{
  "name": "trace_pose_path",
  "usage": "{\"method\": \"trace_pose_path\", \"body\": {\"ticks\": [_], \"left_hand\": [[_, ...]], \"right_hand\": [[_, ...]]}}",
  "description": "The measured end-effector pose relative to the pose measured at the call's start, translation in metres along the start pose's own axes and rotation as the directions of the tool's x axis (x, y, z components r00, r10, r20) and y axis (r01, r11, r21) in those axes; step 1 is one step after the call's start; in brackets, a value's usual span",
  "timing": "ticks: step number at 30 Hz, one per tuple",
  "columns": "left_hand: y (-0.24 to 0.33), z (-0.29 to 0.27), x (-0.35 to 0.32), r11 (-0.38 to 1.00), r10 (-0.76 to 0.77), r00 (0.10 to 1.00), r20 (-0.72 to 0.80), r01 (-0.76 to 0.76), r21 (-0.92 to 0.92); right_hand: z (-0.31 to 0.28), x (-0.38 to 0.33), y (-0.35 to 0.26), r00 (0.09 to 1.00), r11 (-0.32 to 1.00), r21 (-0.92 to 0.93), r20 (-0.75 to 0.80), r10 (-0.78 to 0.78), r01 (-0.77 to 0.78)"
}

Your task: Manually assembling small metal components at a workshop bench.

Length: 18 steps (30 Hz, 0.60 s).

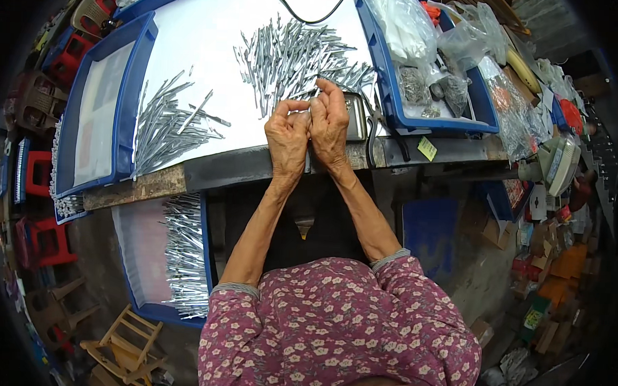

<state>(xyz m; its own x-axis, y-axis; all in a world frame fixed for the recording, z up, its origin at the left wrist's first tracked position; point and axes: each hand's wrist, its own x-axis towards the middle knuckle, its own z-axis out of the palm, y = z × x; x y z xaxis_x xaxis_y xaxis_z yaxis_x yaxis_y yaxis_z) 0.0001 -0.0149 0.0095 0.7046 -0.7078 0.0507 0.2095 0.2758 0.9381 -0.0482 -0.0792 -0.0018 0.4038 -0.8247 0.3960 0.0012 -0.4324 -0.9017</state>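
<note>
My left hand (287, 139) and my right hand (329, 129) meet over the table's front edge, fingertips pressed together. Both are closed in a pinch; whatever lies between the fingers is hidden or too small to name. Just beyond them spreads a large heap of thin silvery metal strips (293, 56) on the white tabletop (199, 26). A smaller heap of similar strips (165, 130) lies to the left. Partly behind my right hand is a shallow metal tin (356, 120). A pair of dark-handled pliers (374, 127) rests beside it.
A blue tray (125, 105) stands at the table's left end. On the right, another blue tray (454, 123) holds plastic bags and small parts. Below the table, a blue bin (203, 257) contains many metal strips. A wooden stool (123, 346) stands on the floor, lower left.
</note>
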Motion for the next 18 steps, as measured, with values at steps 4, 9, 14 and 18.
{"method": "trace_pose_path", "body": {"ticks": [4,9,14,18], "left_hand": [[0.0,0.003,0.008,1.0,0.029,0.999,0.021,-0.029,-0.005],[-0.003,0.013,0.031,0.964,0.001,0.991,0.137,-0.037,0.264],[-0.012,0.025,0.073,0.819,0.093,0.956,0.279,-0.233,0.524],[-0.022,0.04,0.103,0.695,0.188,0.913,0.363,-0.384,0.607]], "right_hand": [[-0.012,0.007,-0.005,0.998,0.997,0.051,0.047,0.052,-0.054],[-0.042,0.011,0.001,1.0,0.99,-0.142,-0.012,0.021,-0.023],[-0.062,0.009,0.009,0.999,0.941,-0.337,0.039,0.007,0.007],[-0.064,0.006,0.016,0.977,0.87,-0.447,0.14,-0.162,0.208]]}}
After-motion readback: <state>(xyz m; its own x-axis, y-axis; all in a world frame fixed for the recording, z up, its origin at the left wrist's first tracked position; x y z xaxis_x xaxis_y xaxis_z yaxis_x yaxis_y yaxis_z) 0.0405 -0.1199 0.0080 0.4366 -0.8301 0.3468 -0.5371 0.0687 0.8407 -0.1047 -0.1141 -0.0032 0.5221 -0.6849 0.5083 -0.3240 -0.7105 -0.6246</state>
